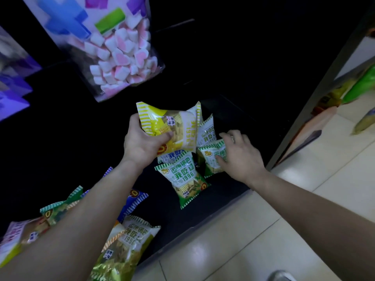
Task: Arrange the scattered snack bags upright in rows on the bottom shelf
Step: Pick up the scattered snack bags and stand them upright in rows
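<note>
Found yellow snack bag (172, 122) gripped in left hand (142, 142), centre of frame, above dark bottom shelf (203, 216). Found right hand (239, 155), centre right, pinching green snack bag (212, 157) between thumb and fingers. Noted loose bags (132, 240) scattered lower left.

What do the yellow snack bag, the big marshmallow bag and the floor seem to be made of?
The yellow snack bag, gripped by the left hand: glossy printed plastic film, crinkled with highlights. The marshmallow bag: clear plastic, contents show through. The floor: probably glazed ceramic tile, shiny, with grout lines.
</note>
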